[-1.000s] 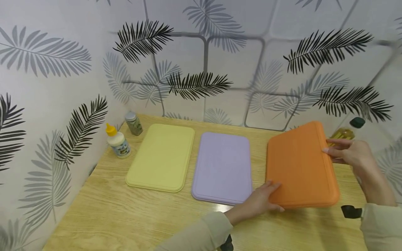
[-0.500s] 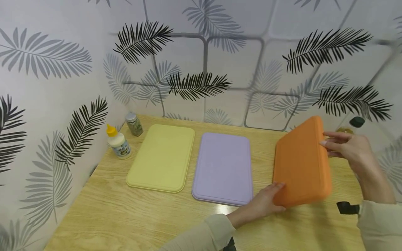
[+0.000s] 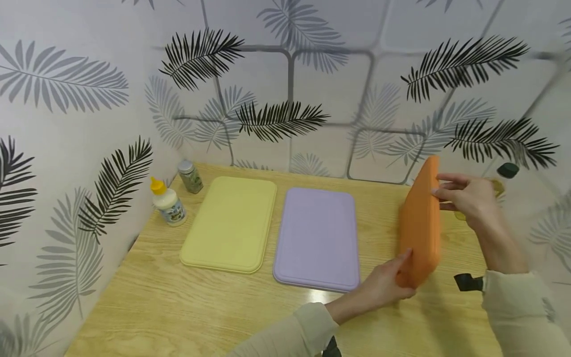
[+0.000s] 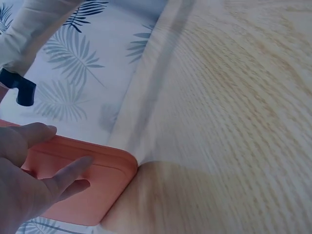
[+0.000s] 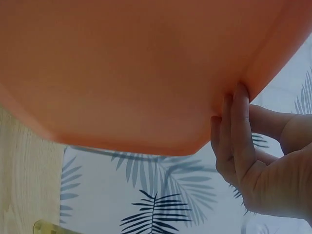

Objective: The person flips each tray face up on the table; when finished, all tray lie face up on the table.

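A flat orange rectangular case with rounded corners (image 3: 420, 225) stands almost upright on its long side on the table, tilted up at the right of the head view. My right hand (image 3: 473, 201) pinches its raised edge, thumb on one side and fingers on the other, as the right wrist view (image 5: 273, 151) also has it. At the near end, my left hand (image 3: 383, 283) holds the lower corner between thumb and fingers. In the left wrist view, the case's rounded corner (image 4: 114, 168) meets the wood. A lilac case (image 3: 316, 238) and a yellow case (image 3: 229, 223) lie flat to the left.
A white glue bottle with a yellow nozzle (image 3: 168, 202) and a small grey-lidded jar (image 3: 190, 176) stand at the back left. Behind the right hand is a partly hidden yellowish bottle with a dark cap (image 3: 507, 170). Patterned walls bound the wooden table (image 3: 187, 312).
The orange case has swung from a slant to nearly upright, its raised edge moving left. My right hand travelled left with that edge; my left hand shifted slightly right.
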Motion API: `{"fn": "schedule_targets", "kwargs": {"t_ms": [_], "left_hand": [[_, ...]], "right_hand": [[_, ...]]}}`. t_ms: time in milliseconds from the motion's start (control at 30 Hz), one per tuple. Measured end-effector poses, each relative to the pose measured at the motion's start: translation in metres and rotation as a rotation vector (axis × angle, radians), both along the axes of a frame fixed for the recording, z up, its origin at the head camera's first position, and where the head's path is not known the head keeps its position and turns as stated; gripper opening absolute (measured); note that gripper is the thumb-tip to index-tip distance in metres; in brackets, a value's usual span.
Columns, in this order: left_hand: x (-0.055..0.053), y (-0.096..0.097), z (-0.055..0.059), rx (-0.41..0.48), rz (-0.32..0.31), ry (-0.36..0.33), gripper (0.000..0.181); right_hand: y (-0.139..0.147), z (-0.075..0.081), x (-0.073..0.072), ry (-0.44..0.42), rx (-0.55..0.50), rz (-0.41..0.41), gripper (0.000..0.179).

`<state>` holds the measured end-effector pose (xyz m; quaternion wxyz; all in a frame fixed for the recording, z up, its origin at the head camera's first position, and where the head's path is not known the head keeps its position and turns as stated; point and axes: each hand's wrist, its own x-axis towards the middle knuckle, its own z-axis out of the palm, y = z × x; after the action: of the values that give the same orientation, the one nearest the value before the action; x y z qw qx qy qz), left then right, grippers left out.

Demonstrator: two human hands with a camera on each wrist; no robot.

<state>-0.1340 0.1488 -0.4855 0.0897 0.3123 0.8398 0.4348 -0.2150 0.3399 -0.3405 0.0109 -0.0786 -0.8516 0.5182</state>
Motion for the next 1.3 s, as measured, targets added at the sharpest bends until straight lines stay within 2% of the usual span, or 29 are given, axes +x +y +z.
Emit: {"fn": "schedule_targets", "kwargs": {"t_ms": [167, 267, 367, 467, 500, 600, 700, 767, 900, 1100, 1300], "left_hand": [[0.0, -0.002, 0.015, 0.186, -0.007, -0.192, 0.083], [-0.001, -0.006, 0.027, 0.292, -0.011, -0.29, 0.08], [-0.003, -0.01, 0.042, 0.342, 0.0, -0.336, 0.08], [-0.005, -0.014, 0.055, 0.342, 0.028, -0.348, 0.079], [-0.007, -0.015, 0.059, 0.357, 0.035, -0.374, 0.077], [-0.011, -0.018, 0.069, 0.448, 0.049, -0.507, 0.072], [-0.014, -0.02, 0.077, 0.556, 0.072, -0.668, 0.067], [-0.015, -0.021, 0.081, 0.587, 0.087, -0.731, 0.067], [-0.017, -0.024, 0.084, 0.623, 0.091, -0.792, 0.065], [-0.021, -0.025, 0.082, 0.687, 0.106, -0.859, 0.061], [-0.025, -0.026, 0.078, 0.718, 0.091, -0.867, 0.054]], "right_hand": [[-0.012, -0.001, -0.004, 0.028, 0.031, 0.007, 0.054], [-0.017, -0.002, -0.006, 0.032, 0.034, 0.014, 0.051], [-0.021, -0.002, -0.007, 0.03, 0.046, 0.023, 0.051], [-0.026, -0.003, -0.009, 0.032, 0.063, 0.032, 0.05], [-0.027, -0.003, -0.009, 0.035, 0.07, 0.035, 0.05], [-0.032, -0.004, -0.011, 0.038, 0.083, 0.038, 0.049], [-0.037, -0.005, -0.013, 0.033, 0.088, 0.042, 0.048], [-0.039, -0.006, -0.014, 0.028, 0.086, 0.046, 0.048], [-0.043, -0.008, -0.016, 0.026, 0.073, 0.065, 0.047], [-0.051, -0.013, -0.018, 0.026, 0.092, 0.076, 0.044], [-0.057, -0.017, -0.019, 0.031, 0.115, 0.086, 0.041]]}}
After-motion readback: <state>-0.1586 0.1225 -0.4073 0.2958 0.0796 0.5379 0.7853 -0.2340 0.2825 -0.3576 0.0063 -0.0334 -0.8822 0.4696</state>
